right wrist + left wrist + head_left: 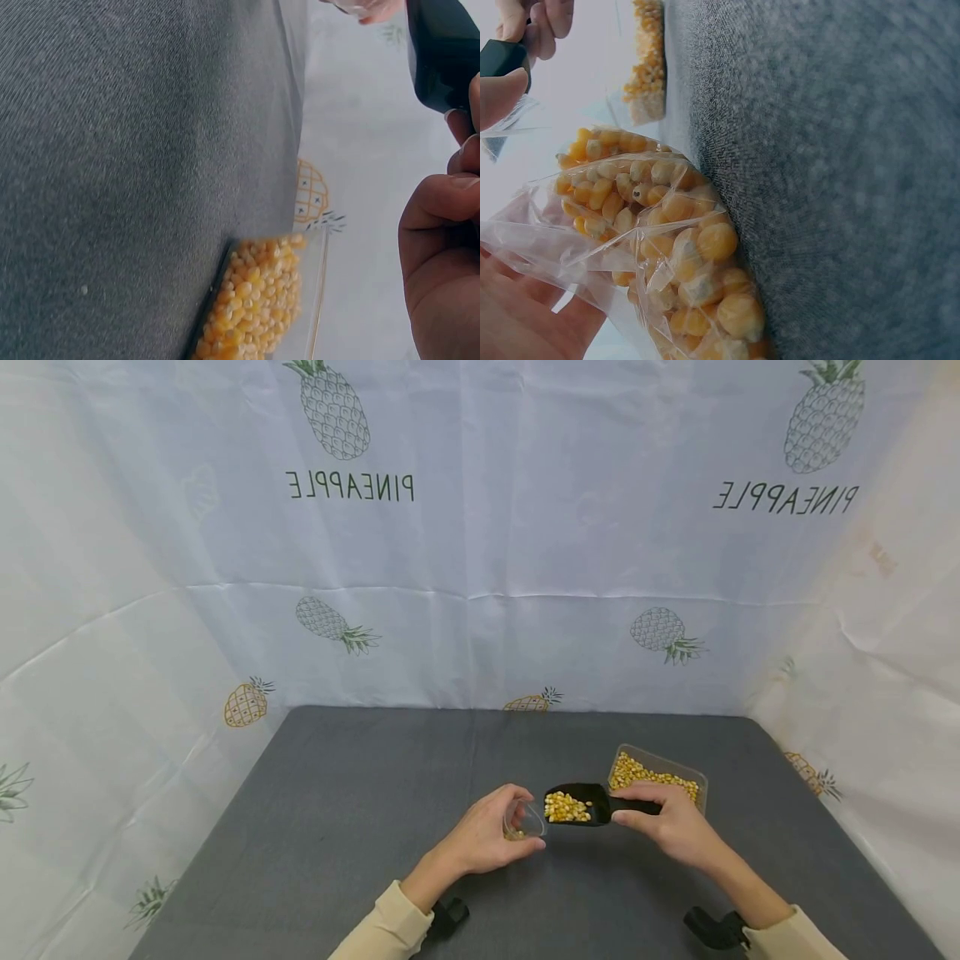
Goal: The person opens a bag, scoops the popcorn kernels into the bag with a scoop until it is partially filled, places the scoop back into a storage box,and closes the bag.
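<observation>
Left hand (483, 831): was curled round the mouth of a clear bag (577, 255) with corn (712, 240) inside
Right hand (678, 822): gripped a black scoop (601, 802) by its handle
Scoop: held corn left of that hand, just beside the bag
Tub (702, 781): stood beyond the right hand, also with corn

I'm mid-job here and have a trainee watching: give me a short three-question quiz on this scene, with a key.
1. Which hand holds the black scoop?
2. True or false: the scoop is empty.
3. The left hand holds: A) the scoop; B) a clear plastic bag; C) nothing.

Key:
1. The right hand.
2. False; corn kernels lie in it.
3. B.
</observation>
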`<state>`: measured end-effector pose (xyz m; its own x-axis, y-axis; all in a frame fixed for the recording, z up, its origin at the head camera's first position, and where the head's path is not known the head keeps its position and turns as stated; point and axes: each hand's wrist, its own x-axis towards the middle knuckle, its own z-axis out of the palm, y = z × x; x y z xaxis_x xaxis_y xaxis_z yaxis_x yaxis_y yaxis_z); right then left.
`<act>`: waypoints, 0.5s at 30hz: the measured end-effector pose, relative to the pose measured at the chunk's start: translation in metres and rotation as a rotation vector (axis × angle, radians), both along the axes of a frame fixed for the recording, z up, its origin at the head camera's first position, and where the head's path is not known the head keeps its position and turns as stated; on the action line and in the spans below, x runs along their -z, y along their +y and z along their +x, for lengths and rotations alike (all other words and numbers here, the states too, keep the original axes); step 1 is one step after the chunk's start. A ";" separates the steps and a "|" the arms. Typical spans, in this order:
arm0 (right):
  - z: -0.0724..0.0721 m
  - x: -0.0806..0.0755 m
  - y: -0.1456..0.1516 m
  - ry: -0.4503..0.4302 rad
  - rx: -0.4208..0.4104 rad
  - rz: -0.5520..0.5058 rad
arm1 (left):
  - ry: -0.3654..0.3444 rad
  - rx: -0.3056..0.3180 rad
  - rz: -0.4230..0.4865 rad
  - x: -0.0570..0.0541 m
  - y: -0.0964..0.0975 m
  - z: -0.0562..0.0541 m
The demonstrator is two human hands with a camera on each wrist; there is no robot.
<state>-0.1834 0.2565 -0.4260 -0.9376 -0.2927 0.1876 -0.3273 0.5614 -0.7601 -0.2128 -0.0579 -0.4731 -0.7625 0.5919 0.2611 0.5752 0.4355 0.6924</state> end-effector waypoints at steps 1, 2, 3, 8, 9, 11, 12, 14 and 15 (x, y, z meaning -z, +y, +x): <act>0.000 0.000 -0.001 0.003 -0.005 0.000 | -0.001 -0.001 0.000 0.000 0.000 0.000; -0.001 0.001 -0.002 0.004 -0.009 0.000 | 0.000 -0.002 -0.001 0.000 0.000 0.000; -0.001 0.002 -0.003 0.004 -0.014 -0.002 | -0.001 -0.002 -0.001 0.000 0.000 0.000; -0.002 0.005 -0.008 0.002 -0.038 -0.006 | 0.002 0.003 0.003 0.000 -0.001 0.001; -0.003 0.006 -0.009 0.004 -0.042 -0.007 | 0.004 0.005 0.004 0.000 -0.001 0.001; -0.003 0.007 -0.010 0.011 -0.048 -0.002 | 0.009 0.006 0.001 0.000 -0.001 0.001; -0.003 0.007 -0.011 0.015 -0.054 0.003 | 0.010 0.004 0.000 0.000 -0.001 0.001; -0.004 0.008 -0.013 0.023 -0.061 0.008 | 0.015 -0.001 -0.004 0.000 0.000 0.001; -0.004 0.008 -0.014 0.029 -0.064 0.012 | 0.016 -0.004 -0.007 0.000 0.000 0.001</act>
<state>-0.1874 0.2427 -0.4338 -0.9113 -0.3538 0.2104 -0.3842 0.5476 -0.7433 -0.2121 -0.0583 -0.4734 -0.7607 0.5905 0.2694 0.5845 0.4427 0.6800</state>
